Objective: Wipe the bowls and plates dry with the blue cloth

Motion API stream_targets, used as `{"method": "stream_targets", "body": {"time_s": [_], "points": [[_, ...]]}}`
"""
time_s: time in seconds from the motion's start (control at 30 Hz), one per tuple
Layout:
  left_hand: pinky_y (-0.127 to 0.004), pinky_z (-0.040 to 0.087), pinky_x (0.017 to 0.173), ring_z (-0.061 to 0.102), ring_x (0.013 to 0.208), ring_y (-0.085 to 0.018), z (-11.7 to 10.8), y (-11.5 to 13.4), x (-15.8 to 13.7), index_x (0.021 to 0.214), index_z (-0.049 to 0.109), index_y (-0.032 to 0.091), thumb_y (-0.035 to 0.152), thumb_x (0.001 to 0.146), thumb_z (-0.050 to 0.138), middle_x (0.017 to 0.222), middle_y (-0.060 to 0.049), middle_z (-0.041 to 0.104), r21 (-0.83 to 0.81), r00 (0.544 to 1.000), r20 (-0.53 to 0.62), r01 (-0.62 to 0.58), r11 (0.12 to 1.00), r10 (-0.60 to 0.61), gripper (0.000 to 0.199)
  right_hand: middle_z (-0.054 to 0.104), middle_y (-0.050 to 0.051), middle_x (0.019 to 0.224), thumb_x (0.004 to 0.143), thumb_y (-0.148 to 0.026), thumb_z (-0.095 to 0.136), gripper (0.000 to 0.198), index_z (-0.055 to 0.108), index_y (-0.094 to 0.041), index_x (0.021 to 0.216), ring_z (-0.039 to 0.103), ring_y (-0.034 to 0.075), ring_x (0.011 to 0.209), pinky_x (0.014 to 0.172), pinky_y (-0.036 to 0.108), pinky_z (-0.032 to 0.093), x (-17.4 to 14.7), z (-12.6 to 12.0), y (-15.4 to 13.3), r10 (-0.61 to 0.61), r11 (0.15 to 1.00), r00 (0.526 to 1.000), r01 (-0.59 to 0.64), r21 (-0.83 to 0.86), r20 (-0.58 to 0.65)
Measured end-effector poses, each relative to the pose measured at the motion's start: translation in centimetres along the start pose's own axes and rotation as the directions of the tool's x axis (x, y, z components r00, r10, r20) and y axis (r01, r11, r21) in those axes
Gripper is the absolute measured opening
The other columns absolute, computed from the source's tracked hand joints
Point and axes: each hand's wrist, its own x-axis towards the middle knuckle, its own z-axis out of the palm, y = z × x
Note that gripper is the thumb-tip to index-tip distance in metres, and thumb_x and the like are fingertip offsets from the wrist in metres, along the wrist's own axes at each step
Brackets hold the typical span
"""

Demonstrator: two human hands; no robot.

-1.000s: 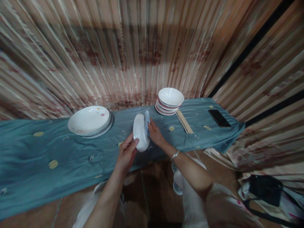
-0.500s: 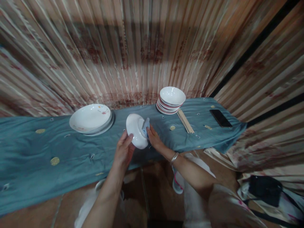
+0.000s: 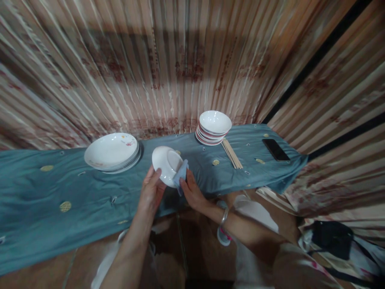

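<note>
Gripped at its left edge by my left hand (image 3: 152, 188), a white bowl (image 3: 164, 162) is tilted so that its underside and foot ring show. My right hand (image 3: 192, 190) holds a light blue cloth (image 3: 181, 175) against the bowl's lower right edge. Both hands are raised above the front of the table. Left of them lies a stack of white plates (image 3: 111, 150) with small flowers on the top one. Behind and to the right stands a stack of white bowls (image 3: 215, 122) with red bands.
Wooden chopsticks (image 3: 232, 154) lie beside the bowl stack, and a black phone (image 3: 276, 149) is farther right. A teal cloth (image 3: 96, 196) covers the narrow table. Pleated curtains (image 3: 168, 60) hang behind, and a dark bag (image 3: 332, 240) is at the lower right.
My right hand and the blue cloth have moved down along the bowl's edge. The bowl has turned, showing more of its underside. The view has shifted slightly.
</note>
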Motion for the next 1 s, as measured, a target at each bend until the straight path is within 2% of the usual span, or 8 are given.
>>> {"method": "stream_targets", "body": {"time_s": [0.13,0.27,0.4,0.5,0.63,0.8,1.0], "points": [[-0.039,0.056,0.093,0.07,0.102,-0.027,-0.1,-0.1,0.1,0.116,0.069,0.02,0.029,0.065,0.085,0.109,-0.009,0.076,0.004,1.0,-0.02,0.005,1.0,-0.005,0.054,0.01,0.016,0.165,0.099,-0.059,0.03,0.076,0.011,-0.015,0.158,0.004,0.027,0.153,0.123,0.054,0.017,-1.9,0.0,-0.7,-0.006,1.0,0.998,0.008,-0.03,0.061],[-0.038,0.055,0.095,0.072,0.1,-0.026,-0.2,-0.3,0.3,0.118,0.067,0.018,0.03,0.067,0.084,0.104,-0.01,0.077,0.018,1.0,-0.011,-0.009,1.0,0.009,0.056,0.003,0.016,0.166,0.101,-0.048,0.035,0.073,0.002,-0.018,0.159,0.001,0.029,0.153,0.122,0.056,0.019,-3.3,0.1,-1.1,-0.174,0.975,0.98,0.185,-0.119,0.098],[-0.036,0.054,0.096,0.071,0.103,-0.025,-0.1,-0.4,0.5,0.116,0.068,0.017,0.031,0.066,0.084,0.101,-0.009,0.077,0.044,0.998,0.026,-0.057,0.997,0.055,0.055,-0.006,0.018,0.165,0.101,-0.037,0.042,0.08,-0.012,-0.019,0.157,0.001,0.033,0.153,0.119,0.061,0.024,-3.6,0.2,-1.3,-0.391,0.88,0.914,0.405,-0.249,0.105],[-0.033,0.054,0.094,0.071,0.101,-0.024,0.2,-0.5,0.3,0.112,0.07,0.017,0.031,0.063,0.086,0.1,-0.009,0.078,0.066,0.998,0.028,-0.058,0.996,0.056,0.054,-0.007,0.018,0.165,0.1,-0.032,0.044,0.084,-0.017,-0.021,0.156,0.003,0.034,0.153,0.118,0.061,0.028,-3.0,-0.2,-1.7,-0.51,0.798,0.853,0.517,-0.311,0.109],[-0.031,0.056,0.09,0.072,0.097,-0.023,0.6,-0.5,-0.1,0.11,0.072,0.019,0.032,0.061,0.087,0.1,-0.007,0.078,0.097,0.999,0.042,-0.027,0.995,0.023,0.053,-0.007,0.015,0.166,0.101,-0.032,0.04,0.079,-0.015,-0.021,0.156,0.001,0.031,0.153,0.121,0.055,0.026,-1.9,-1.1,-2.5,-0.567,0.742,0.813,0.575,-0.344,0.136],[-0.031,0.056,0.089,0.071,0.1,-0.024,0.8,-0.9,-0.6,0.11,0.074,0.02,0.035,0.063,0.086,0.106,-0.007,0.077,0.15,0.995,0.098,-0.021,0.989,0.007,0.051,-0.005,0.016,0.166,0.1,-0.035,0.042,0.076,-0.002,-0.016,0.158,0.0,0.031,0.153,0.122,0.054,0.022,-0.1,-2.1,-3.5,-0.57,0.745,0.813,0.572,-0.343,0.118],[-0.034,0.054,0.093,0.068,0.106,-0.025,1.8,-1.3,-1.3,0.101,0.077,0.02,0.033,0.058,0.089,0.105,-0.007,0.077,0.139,0.988,0.155,-0.037,0.99,0.015,0.046,0.01,0.014,0.165,0.1,-0.038,0.04,0.064,0.017,-0.018,0.157,0.005,0.027,0.153,0.123,0.052,0.018,2.2,-3.3,-4.8,-0.584,0.759,0.812,0.551,-0.347,0.012]]}}
